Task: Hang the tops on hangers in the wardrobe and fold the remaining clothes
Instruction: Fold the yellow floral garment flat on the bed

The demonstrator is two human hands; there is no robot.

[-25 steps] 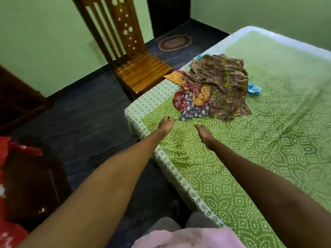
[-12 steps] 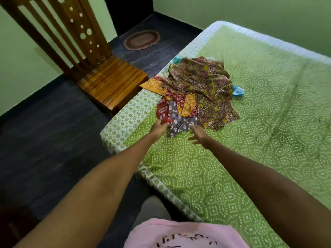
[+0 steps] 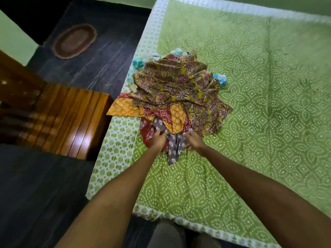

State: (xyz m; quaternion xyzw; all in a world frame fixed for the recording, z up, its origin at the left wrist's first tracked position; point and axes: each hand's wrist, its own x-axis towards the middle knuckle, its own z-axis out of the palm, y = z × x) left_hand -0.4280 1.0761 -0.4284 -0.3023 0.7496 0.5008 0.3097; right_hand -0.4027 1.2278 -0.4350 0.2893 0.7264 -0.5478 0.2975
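Patterned clothes heap (image 3: 179, 97) on bed

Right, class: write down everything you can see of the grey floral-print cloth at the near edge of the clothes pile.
The grey cloth is thin, soft-looking fabric, dull grey-purple with small white flower motifs. It lies crumpled at the near edge of the clothes pile, its upper part tucked under orange and red patterned pieces, its lower end trailing to a point on the green bedsheet. The left hand and the right hand rest on either side of it, fingers curled into the fabric.
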